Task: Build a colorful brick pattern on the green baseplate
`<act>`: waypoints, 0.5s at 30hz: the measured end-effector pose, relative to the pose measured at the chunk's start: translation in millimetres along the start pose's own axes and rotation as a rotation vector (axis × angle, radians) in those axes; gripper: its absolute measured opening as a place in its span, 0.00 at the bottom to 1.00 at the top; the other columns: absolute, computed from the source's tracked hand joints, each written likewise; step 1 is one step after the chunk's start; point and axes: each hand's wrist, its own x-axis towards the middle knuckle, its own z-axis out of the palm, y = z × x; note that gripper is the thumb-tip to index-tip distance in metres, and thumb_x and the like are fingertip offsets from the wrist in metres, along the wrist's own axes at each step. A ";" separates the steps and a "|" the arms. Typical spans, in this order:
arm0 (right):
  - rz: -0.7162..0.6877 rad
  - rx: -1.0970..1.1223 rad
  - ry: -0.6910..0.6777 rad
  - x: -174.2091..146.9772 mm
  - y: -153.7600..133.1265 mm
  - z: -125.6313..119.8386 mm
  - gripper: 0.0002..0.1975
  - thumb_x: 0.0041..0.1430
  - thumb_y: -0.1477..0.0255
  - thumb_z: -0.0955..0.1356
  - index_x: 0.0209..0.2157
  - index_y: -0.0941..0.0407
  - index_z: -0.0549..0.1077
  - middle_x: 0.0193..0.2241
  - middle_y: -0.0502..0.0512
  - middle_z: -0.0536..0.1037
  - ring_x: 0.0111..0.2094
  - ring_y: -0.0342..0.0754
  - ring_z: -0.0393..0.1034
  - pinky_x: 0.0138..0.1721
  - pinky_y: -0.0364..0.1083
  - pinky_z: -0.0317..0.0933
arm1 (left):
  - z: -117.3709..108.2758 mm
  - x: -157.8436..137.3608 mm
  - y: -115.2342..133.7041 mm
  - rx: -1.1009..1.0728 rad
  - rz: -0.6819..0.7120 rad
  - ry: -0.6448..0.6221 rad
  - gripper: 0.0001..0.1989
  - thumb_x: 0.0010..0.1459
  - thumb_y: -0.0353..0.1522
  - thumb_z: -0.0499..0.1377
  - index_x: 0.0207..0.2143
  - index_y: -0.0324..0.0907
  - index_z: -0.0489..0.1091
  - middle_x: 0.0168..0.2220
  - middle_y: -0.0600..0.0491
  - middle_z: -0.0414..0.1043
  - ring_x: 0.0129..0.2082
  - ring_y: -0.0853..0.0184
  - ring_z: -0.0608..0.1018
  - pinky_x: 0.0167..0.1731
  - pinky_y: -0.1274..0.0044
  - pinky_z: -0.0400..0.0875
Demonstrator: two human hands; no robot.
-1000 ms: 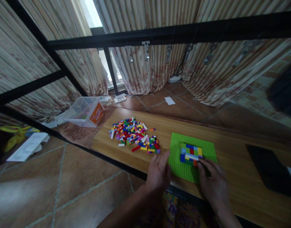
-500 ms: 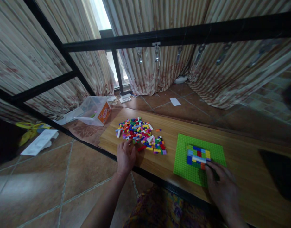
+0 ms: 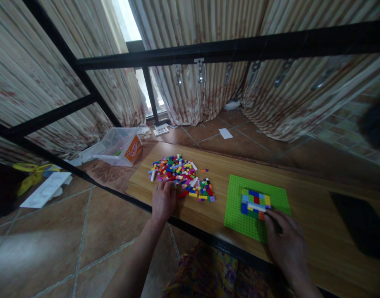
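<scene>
A bright green baseplate (image 3: 235, 211) lies on the wooden bench top, bearing a low block of multicoloured toy bricks (image 3: 256, 199). Along the near side of that block is a long white brick (image 3: 256, 207). My right hand (image 3: 285, 236) pinches its right end between thumb and forefinger; whether the brick is fully seated I cannot tell. At the near edge of a loose pile of toy bricks (image 3: 177, 169), my left hand (image 3: 163, 200) rests with curled fingers. What those fingertips hold is hidden. Close beside them lies a red brick (image 3: 182, 194).
A clear plastic box (image 3: 115, 145) with an orange label stands beyond the bench's left end. At the right lies a dark flat object (image 3: 360, 223). A black metal rail (image 3: 183, 56) crosses in front of the curtains. White paper (image 3: 225, 133) lies on the tiled floor.
The whole view has shifted slightly left. My right hand remains at the white brick's end, and my left hand stays at the pile's edge with its fingers curled.
</scene>
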 end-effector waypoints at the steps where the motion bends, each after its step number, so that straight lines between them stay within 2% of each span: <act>1: 0.000 0.005 -0.003 0.2 -0.5 -0.2 0.22 0.62 0.55 0.60 0.41 0.57 0.76 0.41 0.61 0.77 0.43 0.56 0.70 0.48 0.56 0.64 | 0.1 0.4 0.0 -0.011 0.014 -0.001 0.14 0.56 0.28 0.56 0.46 0.43 0.69 0.45 0.46 0.70 0.46 0.56 0.72 0.47 0.65 0.68; 5: -0.003 0.012 -0.001 0.9 -1.9 -0.9 0.22 0.62 0.56 0.60 0.41 0.56 0.76 0.41 0.61 0.77 0.43 0.55 0.70 0.47 0.56 0.64 | 0.2 4.6 0.4 -0.059 0.045 -0.035 0.14 0.54 0.28 0.57 0.45 0.44 0.71 0.44 0.47 0.73 0.46 0.56 0.72 0.48 0.64 0.67; 7: -0.010 0.015 0.000 0.5 -1.1 -0.5 0.21 0.62 0.56 0.60 0.41 0.56 0.76 0.41 0.61 0.77 0.43 0.55 0.70 0.47 0.55 0.64 | -1.2 7.0 1.9 -0.121 0.006 -0.040 0.14 0.53 0.28 0.58 0.44 0.44 0.71 0.43 0.47 0.73 0.46 0.56 0.73 0.49 0.63 0.66; 9: -0.013 0.014 -0.002 -0.3 0.6 0.5 0.21 0.62 0.56 0.61 0.41 0.57 0.76 0.41 0.61 0.76 0.43 0.55 0.70 0.47 0.55 0.64 | -5.1 8.3 5.1 -0.266 -0.091 -0.028 0.13 0.53 0.30 0.59 0.43 0.43 0.72 0.42 0.47 0.74 0.45 0.57 0.73 0.49 0.65 0.66; 12: -0.012 0.012 -0.005 -1.4 3.0 2.1 0.20 0.62 0.57 0.61 0.42 0.57 0.76 0.41 0.61 0.76 0.44 0.55 0.70 0.47 0.55 0.64 | -16.8 7.2 14.0 -0.706 -0.307 -0.072 0.14 0.53 0.34 0.61 0.43 0.41 0.72 0.40 0.49 0.74 0.40 0.62 0.75 0.45 0.70 0.68; 15: -0.011 0.012 0.005 -1.2 3.5 2.5 0.20 0.62 0.57 0.61 0.41 0.56 0.76 0.41 0.61 0.77 0.43 0.55 0.70 0.47 0.55 0.63 | -31.8 2.2 27.2 -1.232 -0.508 -0.214 0.15 0.52 0.37 0.63 0.41 0.40 0.73 0.35 0.52 0.74 0.35 0.68 0.75 0.39 0.76 0.69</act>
